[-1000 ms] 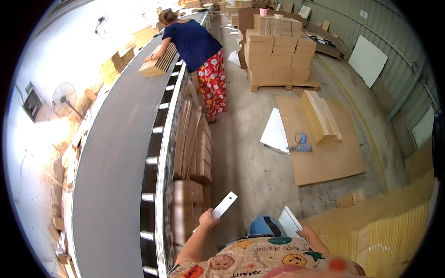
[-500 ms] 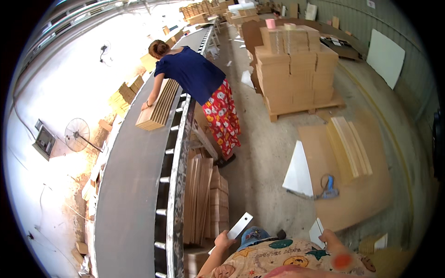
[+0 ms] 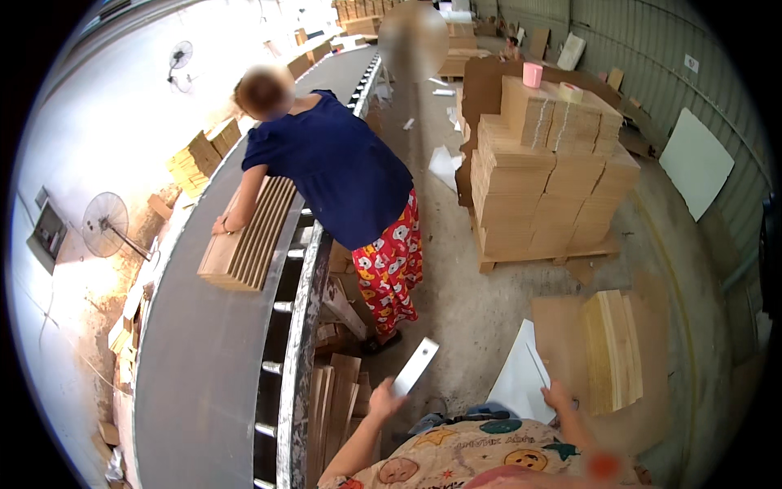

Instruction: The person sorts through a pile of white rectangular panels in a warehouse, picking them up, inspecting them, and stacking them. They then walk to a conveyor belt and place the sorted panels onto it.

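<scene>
My left hand (image 3: 385,401) is closed around the lower end of a flat white strip (image 3: 417,364), which has a small hole near its upper end and tilts up to the right. At right, my right hand (image 3: 559,396) grips a thin white strip (image 3: 537,363), seen almost edge-on in front of a white sheet (image 3: 511,376) on the floor. Ahead on the left, a co-worker (image 3: 330,163) in a dark blue top and red patterned trousers leans over a grey conveyor belt (image 3: 195,391). The co-worker's hand rests on a stack of brown boards (image 3: 248,236).
The conveyor's metal side rail (image 3: 297,383) runs along my left, with cardboard pieces (image 3: 334,399) beneath it. A pallet of stacked cardboard (image 3: 554,179) stands ahead right. Wooden boards (image 3: 612,354) lie on a cardboard sheet (image 3: 562,318). A standing fan (image 3: 107,222) is by the left wall.
The co-worker, boards and pallet now appear nearer and larger. Both my hands, each with its white strip, sit a little higher in view. The blue tool on the cardboard is no longer visible.
</scene>
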